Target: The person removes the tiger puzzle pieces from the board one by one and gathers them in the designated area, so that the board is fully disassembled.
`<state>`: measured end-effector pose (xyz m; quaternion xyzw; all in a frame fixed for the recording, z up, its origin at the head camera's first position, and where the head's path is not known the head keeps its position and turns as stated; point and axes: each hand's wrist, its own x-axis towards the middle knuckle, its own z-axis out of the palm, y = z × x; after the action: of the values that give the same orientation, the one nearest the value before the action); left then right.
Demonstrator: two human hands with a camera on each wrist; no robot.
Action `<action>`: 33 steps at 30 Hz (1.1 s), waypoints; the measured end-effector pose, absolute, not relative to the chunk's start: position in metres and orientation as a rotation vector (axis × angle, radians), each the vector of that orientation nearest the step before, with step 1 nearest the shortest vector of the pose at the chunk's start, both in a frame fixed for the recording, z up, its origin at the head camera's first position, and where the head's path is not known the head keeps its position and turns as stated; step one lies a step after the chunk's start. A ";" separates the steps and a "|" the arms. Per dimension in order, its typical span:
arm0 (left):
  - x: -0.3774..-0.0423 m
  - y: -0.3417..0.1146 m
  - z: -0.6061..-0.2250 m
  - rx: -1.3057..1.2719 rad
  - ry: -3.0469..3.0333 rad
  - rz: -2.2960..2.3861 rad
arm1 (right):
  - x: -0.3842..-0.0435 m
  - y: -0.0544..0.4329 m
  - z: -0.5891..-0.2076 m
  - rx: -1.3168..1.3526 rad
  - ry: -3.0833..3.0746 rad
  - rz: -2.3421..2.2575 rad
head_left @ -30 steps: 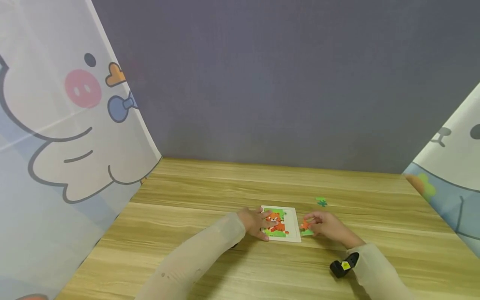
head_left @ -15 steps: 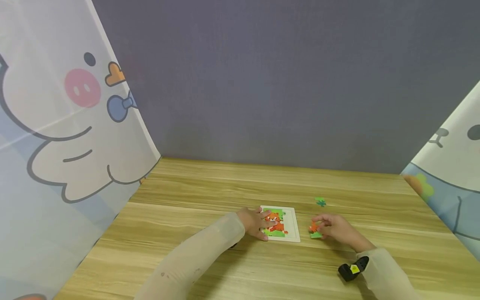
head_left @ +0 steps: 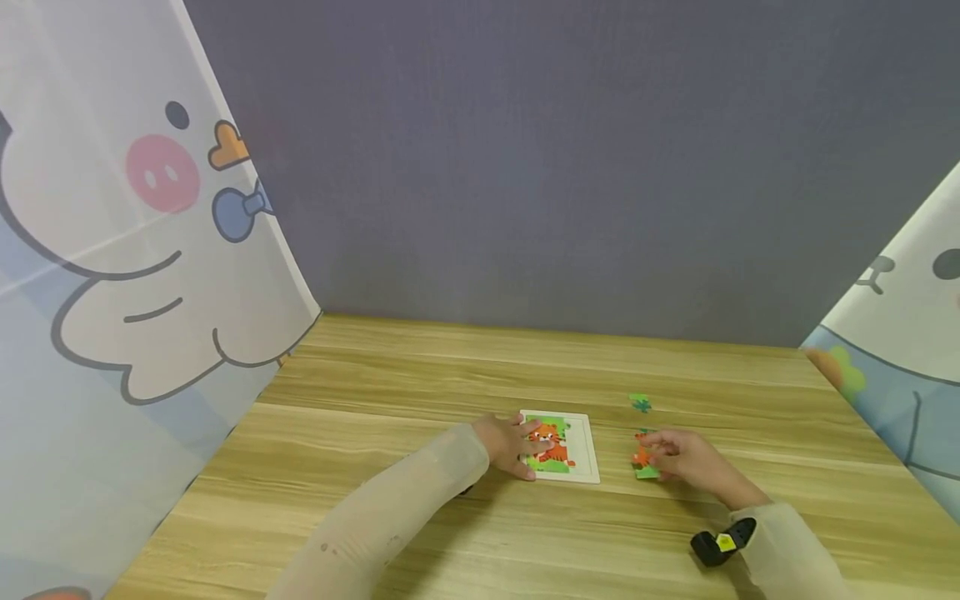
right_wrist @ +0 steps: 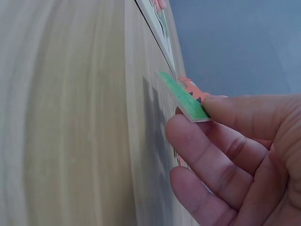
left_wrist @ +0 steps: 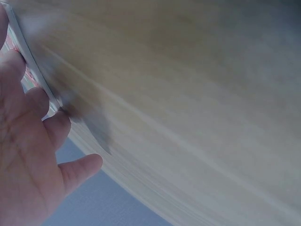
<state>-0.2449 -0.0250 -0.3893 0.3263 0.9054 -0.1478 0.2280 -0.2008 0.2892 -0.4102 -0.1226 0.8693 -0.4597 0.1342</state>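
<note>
A white-framed tiger puzzle board (head_left: 582,450) lies on the wooden table, with orange and green pieces filling its left part and bare white on its right. My left hand (head_left: 507,446) rests on the board's left side, fingers spread over the tiger picture. To the right of the board, my right hand (head_left: 693,462) pinches an orange and green puzzle piece (right_wrist: 186,96) between thumb and fingers. The right wrist view shows that piece raised over the table, its shadow below. Another green puzzle piece (head_left: 641,403) lies on the table beyond my right hand.
The wooden table (head_left: 420,358) runs back to a grey wall panel (head_left: 525,167). Cartoon-printed curtains (head_left: 97,217) hang at the left and right. A black wrist camera (head_left: 722,543) is strapped at my right sleeve.
My right hand has moved right, away from the board, carrying the orange and green puzzle piece. The left hand stays on the board.
</note>
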 end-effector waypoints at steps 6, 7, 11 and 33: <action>-0.245 -0.026 -0.390 0.901 2.498 -0.421 | -0.198 0.296 -0.410 -0.350 2.518 -1.323; -0.245 -0.026 -0.391 0.901 2.498 -0.420 | -0.198 0.298 -0.410 -0.346 2.512 -1.324; -0.245 -0.026 -0.391 0.893 2.492 -0.398 | -0.196 0.302 -0.410 -0.311 2.497 -1.335; -0.245 -0.026 -0.391 0.884 2.495 -0.359 | -0.199 0.317 -0.406 -0.087 2.412 -1.254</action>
<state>-0.2453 -0.0255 -0.3913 0.3219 0.9084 -0.1307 0.2328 -0.1989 0.3172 -0.4059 -0.0312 0.8671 -0.4509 0.2095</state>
